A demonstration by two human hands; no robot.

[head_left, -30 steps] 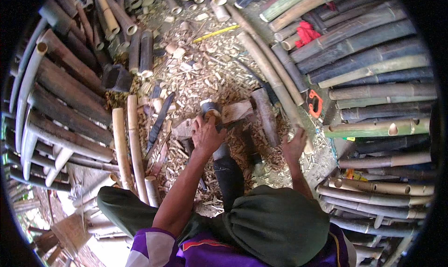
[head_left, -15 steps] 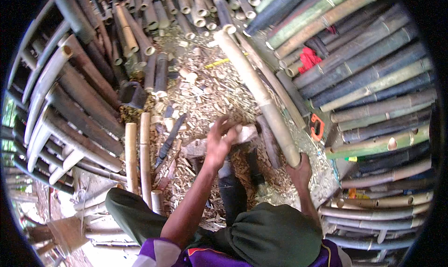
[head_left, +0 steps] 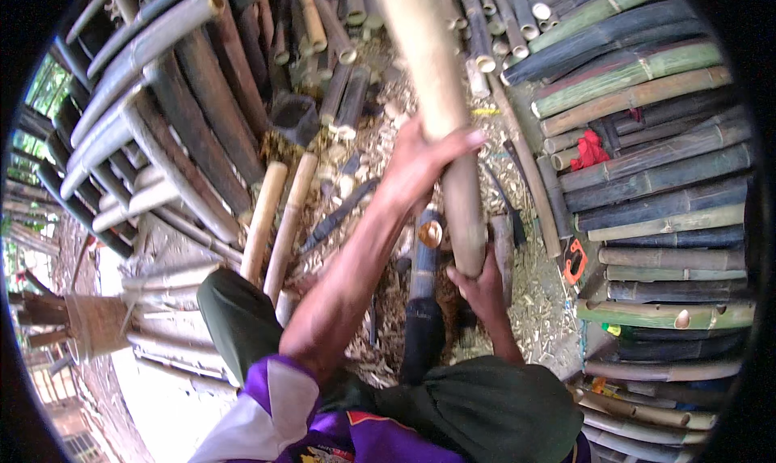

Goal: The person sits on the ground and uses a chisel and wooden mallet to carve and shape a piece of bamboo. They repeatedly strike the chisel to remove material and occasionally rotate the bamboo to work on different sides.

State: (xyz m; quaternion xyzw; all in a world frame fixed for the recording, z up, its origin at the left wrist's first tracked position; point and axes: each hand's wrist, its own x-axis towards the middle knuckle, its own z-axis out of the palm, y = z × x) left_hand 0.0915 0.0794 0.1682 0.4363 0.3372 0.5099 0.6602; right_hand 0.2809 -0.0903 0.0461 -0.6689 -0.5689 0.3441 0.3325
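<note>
A long pale bamboo pole runs from the top of the view down to the middle. My left hand wraps around it partway up. My right hand grips its lower end near my knee. Beneath the pole lie a short dark bamboo piece with an open cut end and a litter of bamboo chips on the ground. My legs in dark green trousers are bent on either side.
Stacks of dark and green bamboo poles line the right and the left. Two pale peeled poles lie at my left. A red cloth and an orange-handled tool rest on the right stack.
Both hands left the wooden block on the ground and took hold of the long pale pole, which is now lifted toward me. The view has tilted closer.
</note>
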